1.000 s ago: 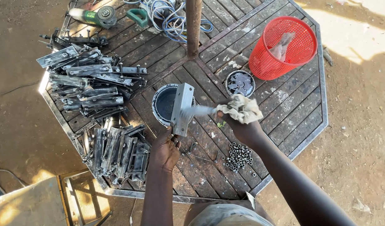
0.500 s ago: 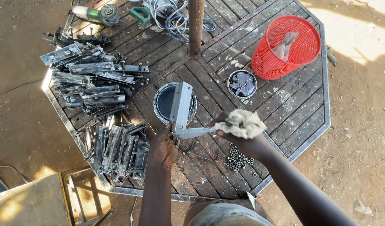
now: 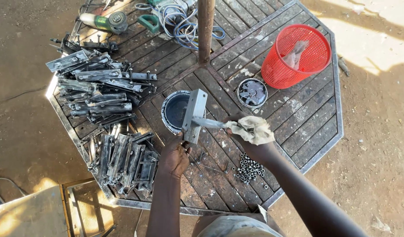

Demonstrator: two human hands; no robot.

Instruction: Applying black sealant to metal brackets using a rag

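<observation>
- One grey metal bracket [image 3: 194,115] is held above the round paint tin [image 3: 175,112] at the middle of the octagonal slatted desk [image 3: 298,118]; its long axis runs near upright, tilted slightly right.
- The left hand [image 3: 174,157] has its fingers clamped on the bracket's lower end.
- The right hand [image 3: 254,142], fingers closed around one crumpled rag [image 3: 251,129], is mostly hidden under it.
- One red basket [image 3: 298,55], one tin lid [image 3: 252,93], a heap of small nuts [image 3: 249,167].
- Two piles of metal parts [image 3: 96,94], too tangled to count.
</observation>
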